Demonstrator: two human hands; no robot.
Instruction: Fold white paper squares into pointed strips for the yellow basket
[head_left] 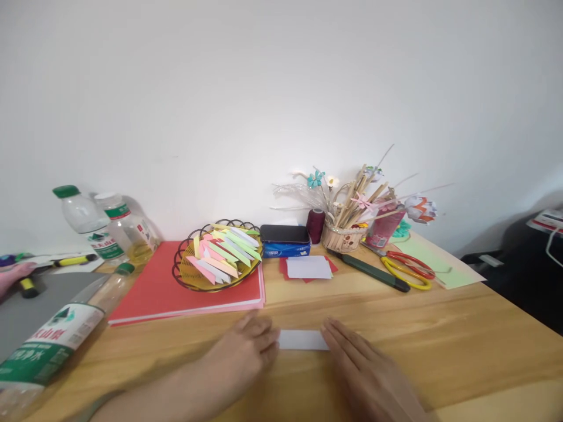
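Note:
A narrow strip of white paper [303,340] lies flat on the wooden table in front of me, both ends covered by my hands. At its left end my left hand [246,346] is closed, its bent fingers on the paper's edge. Over the right end, my right hand [363,363] lies open, fingers stretched out side by side and pressing down. Beyond the strip, a small white paper rectangle [309,268] rests on red paper pieces [333,268].
A wire basket [176,275] of folded coloured papers stands on red sheets [145,296]. Plastic bottles [61,334] are at left. Behind are a blue box [285,249], thread spool [315,225] and stick basket [341,237]. A utility knife [373,272] and scissors [407,272] lie right.

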